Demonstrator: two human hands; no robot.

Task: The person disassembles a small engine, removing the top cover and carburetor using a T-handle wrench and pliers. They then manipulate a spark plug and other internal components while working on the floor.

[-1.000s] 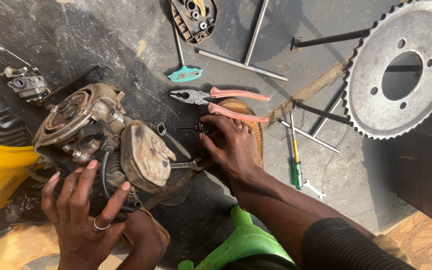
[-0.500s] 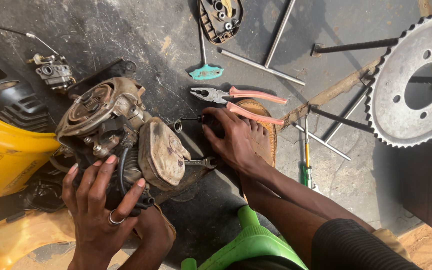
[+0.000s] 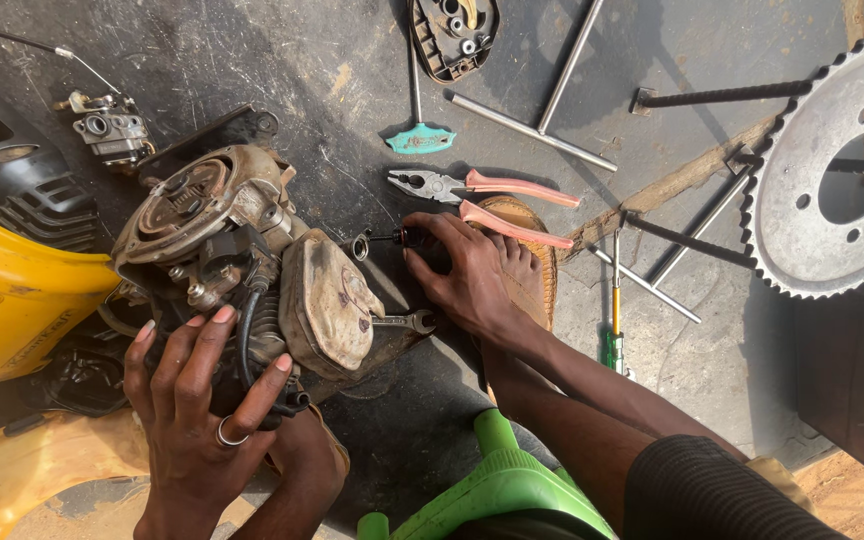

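A dirty small engine (image 3: 242, 260) with a brown side cover lies on the dark ground. My left hand (image 3: 202, 400), a ring on one finger, presses its spread fingers on the engine's near side over a black hose. My right hand (image 3: 462, 270) reaches in from the right, fingers closed on a small dark-handled tool (image 3: 387, 239) whose tip points at the engine. A bare foot on a brown sandal (image 3: 532, 270) lies under that hand. A combination spanner (image 3: 404, 322) rests against the engine's cover.
Pink-handled pliers (image 3: 482, 195), a teal-handled T-wrench (image 3: 419, 135), metal rods (image 3: 552, 100), a green screwdriver (image 3: 614, 320) and a large sprocket (image 3: 832, 170) lie to the right. A carburettor (image 3: 110, 128) and yellow housing (image 3: 12, 290) sit left. A green stool (image 3: 497, 485) is below.
The view has shifted, so everything sits lower and more to the right. My left hand stays on the engine and my right hand stays at the small tool.
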